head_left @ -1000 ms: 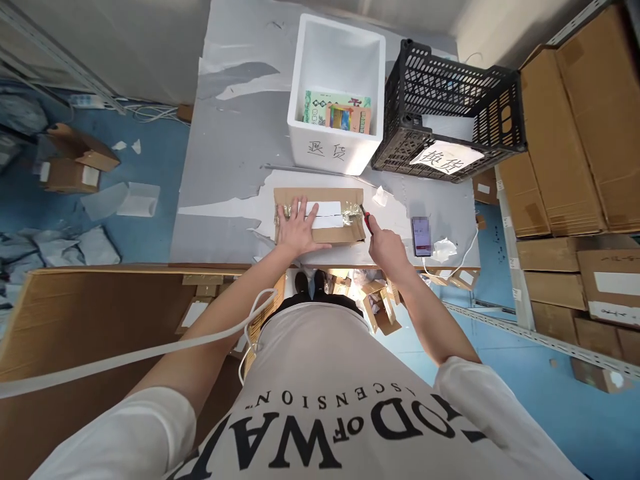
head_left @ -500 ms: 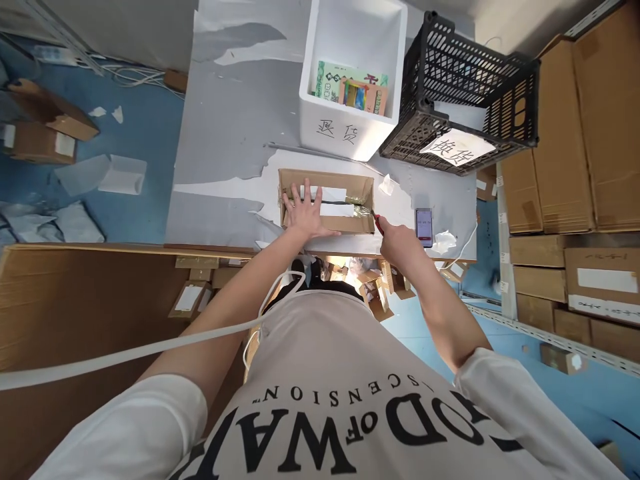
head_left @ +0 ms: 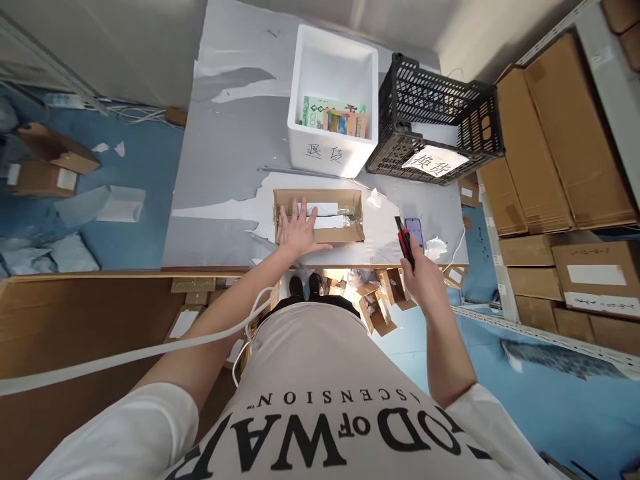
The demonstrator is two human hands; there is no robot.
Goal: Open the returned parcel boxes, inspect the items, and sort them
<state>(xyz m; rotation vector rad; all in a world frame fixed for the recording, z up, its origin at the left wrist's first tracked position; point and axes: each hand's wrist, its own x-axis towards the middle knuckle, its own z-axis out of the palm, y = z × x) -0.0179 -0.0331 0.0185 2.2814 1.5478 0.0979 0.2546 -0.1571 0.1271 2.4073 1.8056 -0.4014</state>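
A small cardboard box [head_left: 337, 235] lies near the front edge of the table, with white labels and clear tape on its top, and a dark slit runs between the labels. My left hand [head_left: 299, 233] rests on the left part of that top, fingers spread. To the right of the box and apart from it, my right hand [head_left: 423, 273] is wrapped around a red and black utility knife [head_left: 405, 241]. The knife's tip points up and away from me. Just beyond the knife lies a phone [head_left: 415, 233] with its screen lit.
A white foam box [head_left: 320, 157] holding colourful packages stands at the back of the table [head_left: 225, 160]. Beside it is a black plastic crate [head_left: 390, 157] with a paper sign. Cardboard boxes [head_left: 595, 273] fill the shelf at right. A white cable [head_left: 150, 353] crosses my left arm.
My right hand has drawn the utility knife away from the box's right end, to the right and up beside the phone. My left hand stays on the box.
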